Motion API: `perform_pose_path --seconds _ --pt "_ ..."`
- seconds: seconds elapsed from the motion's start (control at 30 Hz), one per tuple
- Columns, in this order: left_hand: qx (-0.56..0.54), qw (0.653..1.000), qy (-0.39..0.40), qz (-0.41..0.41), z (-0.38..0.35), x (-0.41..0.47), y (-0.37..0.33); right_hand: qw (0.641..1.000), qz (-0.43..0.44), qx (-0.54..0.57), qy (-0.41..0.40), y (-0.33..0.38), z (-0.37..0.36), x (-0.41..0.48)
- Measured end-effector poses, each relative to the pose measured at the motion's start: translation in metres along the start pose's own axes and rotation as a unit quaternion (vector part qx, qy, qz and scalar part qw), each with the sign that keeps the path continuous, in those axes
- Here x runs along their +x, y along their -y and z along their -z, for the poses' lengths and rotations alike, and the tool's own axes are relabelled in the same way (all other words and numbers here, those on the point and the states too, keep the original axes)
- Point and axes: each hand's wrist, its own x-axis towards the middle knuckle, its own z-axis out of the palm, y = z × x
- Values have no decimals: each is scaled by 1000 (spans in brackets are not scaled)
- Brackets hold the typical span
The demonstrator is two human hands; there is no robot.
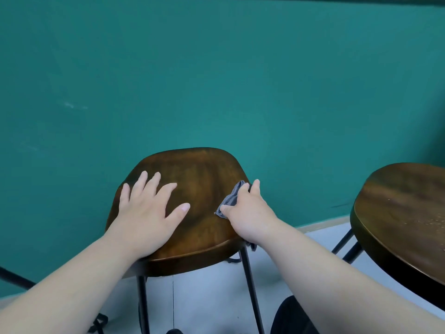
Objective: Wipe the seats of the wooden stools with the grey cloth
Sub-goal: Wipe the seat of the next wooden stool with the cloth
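A dark wooden stool seat (199, 179) on thin black legs stands in front of me, against a teal wall. My left hand (147, 210) lies flat on the seat's left half, fingers spread. My right hand (250, 213) holds the crumpled grey cloth (231, 198) at the seat's right edge, fingers curled over it; most of the cloth is hidden under the hand. A second wooden stool (399, 213) stands at the right, its seat speckled with pale spots.
The teal wall (216, 80) rises close behind both stools. Pale grey floor (207, 297) shows beneath them, with black stool legs (250, 290) and a dark shape at the bottom edge. A black bar crosses the far left.
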Motion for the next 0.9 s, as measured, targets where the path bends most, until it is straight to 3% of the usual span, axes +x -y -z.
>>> perform_pose_path --seconds 0.27,0.63,0.9 --pt "24 999 27 39 -1 44 40 995 -24 -91 22 11 15 37" --pt "14 999 -1 41 -28 49 52 991 -113 -69 22 18 12 120" --pt "24 997 15 77 -23 47 44 991 -60 -117 20 21 12 157"
